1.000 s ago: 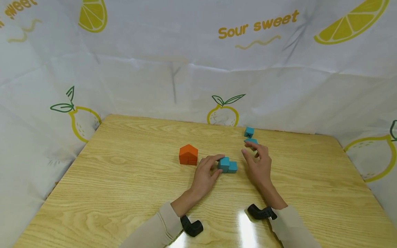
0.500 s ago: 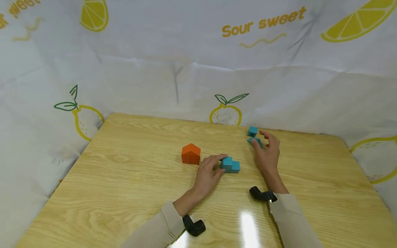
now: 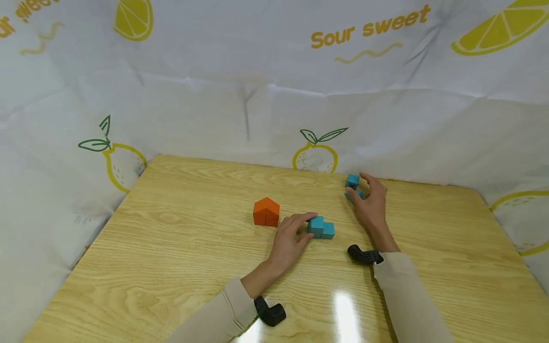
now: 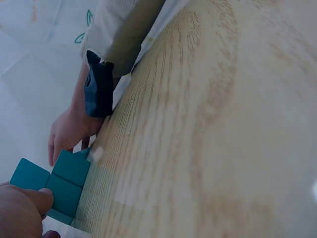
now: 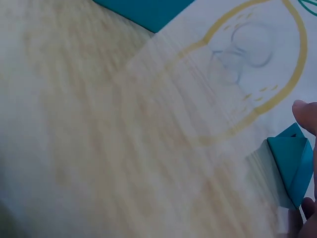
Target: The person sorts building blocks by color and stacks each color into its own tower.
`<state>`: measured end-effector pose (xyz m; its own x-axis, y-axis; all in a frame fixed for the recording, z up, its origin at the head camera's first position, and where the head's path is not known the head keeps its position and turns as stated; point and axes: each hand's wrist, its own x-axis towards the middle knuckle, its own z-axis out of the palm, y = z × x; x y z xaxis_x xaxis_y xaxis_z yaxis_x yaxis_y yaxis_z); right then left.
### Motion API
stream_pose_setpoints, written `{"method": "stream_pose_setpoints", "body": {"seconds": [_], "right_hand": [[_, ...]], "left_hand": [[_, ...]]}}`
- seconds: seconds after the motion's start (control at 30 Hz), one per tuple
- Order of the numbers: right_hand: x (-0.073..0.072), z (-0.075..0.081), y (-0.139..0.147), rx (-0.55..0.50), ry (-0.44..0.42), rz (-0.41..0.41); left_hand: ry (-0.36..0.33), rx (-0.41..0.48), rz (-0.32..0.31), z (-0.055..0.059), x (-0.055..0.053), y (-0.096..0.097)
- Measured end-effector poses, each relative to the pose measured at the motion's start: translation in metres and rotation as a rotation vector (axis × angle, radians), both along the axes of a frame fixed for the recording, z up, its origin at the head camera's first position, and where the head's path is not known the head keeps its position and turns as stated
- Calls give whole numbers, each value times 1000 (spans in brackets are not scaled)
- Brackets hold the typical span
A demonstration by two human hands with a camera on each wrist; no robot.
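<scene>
My left hand (image 3: 288,240) holds the taller part of a small group of blue blocks (image 3: 316,226), thumb at the near side and fingers at the far side. A lower blue block (image 3: 328,230) sits against its right. In the left wrist view the thumb presses on the teal-looking blocks (image 4: 67,191). My right hand (image 3: 371,204) reaches farther back, thumb over a blue triangular block (image 3: 355,196) and index finger beside a blue cube (image 3: 352,180) with a dark mark. In the right wrist view the triangular block (image 5: 290,161) lies near the fingers, with a gap at the thumb.
An orange house-shaped set of blocks (image 3: 266,212) stands left of my left hand. The wooden table (image 3: 180,238) ends at a white cloth (image 3: 206,114) printed with lemons, just behind the cube.
My right hand has moved away from me, to the triangular block and the cube. My left hand stays on the blue blocks. The view has shifted slightly.
</scene>
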<state>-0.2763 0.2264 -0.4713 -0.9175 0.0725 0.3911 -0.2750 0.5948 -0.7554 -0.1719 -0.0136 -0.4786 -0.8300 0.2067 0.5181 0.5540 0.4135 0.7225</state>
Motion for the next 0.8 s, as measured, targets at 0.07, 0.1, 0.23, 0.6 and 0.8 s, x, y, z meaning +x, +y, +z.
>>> {"method": "stream_pose_setpoints", "body": {"seconds": [0.07, 0.1, 0.23, 0.6, 0.8], "right_hand": [[-1, 1, 0, 20, -26, 5], [-2, 3, 0, 24, -44, 6], [-4, 5, 0, 49, -111, 12], [-5, 3, 1, 57, -160, 42], [-5, 3, 0, 55, -130, 4]], "left_hand": [[-2, -2, 0, 1, 0, 0], [-5, -1, 0, 1, 0, 0], [-18, -4, 3, 1, 1, 0], [5, -9, 2, 1, 1, -1], [-31, -21, 2, 3, 2, 0]]}}
